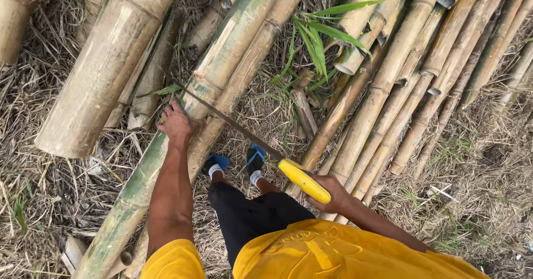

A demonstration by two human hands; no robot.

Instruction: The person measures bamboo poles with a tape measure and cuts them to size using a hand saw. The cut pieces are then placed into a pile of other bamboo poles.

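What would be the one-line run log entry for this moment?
left hand: pressing green bamboo pole | right hand: holding saw by yellow handle | blade on pole

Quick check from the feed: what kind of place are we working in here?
Most likely an outdoor bamboo yard or grove clearing. Cut bamboo poles lie piled on ground covered with dry grass, and green leaves sprout between them.

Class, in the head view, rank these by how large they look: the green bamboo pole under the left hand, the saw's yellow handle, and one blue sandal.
1. Green bamboo pole, by far the largest, under the left hand.
2. Yellow handle, gripped by the right hand.
3. Blue sandal. It lies farther from the camera, so its rank below the handle is unsure.
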